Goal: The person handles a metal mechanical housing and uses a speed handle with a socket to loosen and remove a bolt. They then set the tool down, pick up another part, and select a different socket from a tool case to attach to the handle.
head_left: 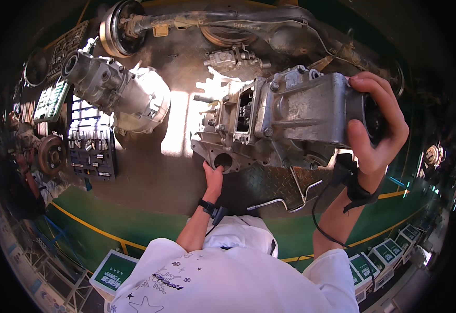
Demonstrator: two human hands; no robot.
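Note:
A grey metal gearbox (303, 112) lies lengthwise on the workbench in front of me, an opening in its upper side showing gear parts inside. My right hand (382, 117) curls round the narrow tail end of the housing, thumb on the near side and fingers over the far side. At the other end, my left hand (213, 177) grips the flange beside a round hole, low on the near edge; some of its fingers are hidden under the metal. Both wrists carry dark straps with small devices and cables.
Another gearbox (121, 96) stands at left, near an open socket set (92, 151). A long axle (222, 21) with brake drums spans the far side, a smaller metal assembly (233, 58) before it. Bent wrenches (277, 203) lie at the near edge. Green-topped boxes (115, 271) stand low behind.

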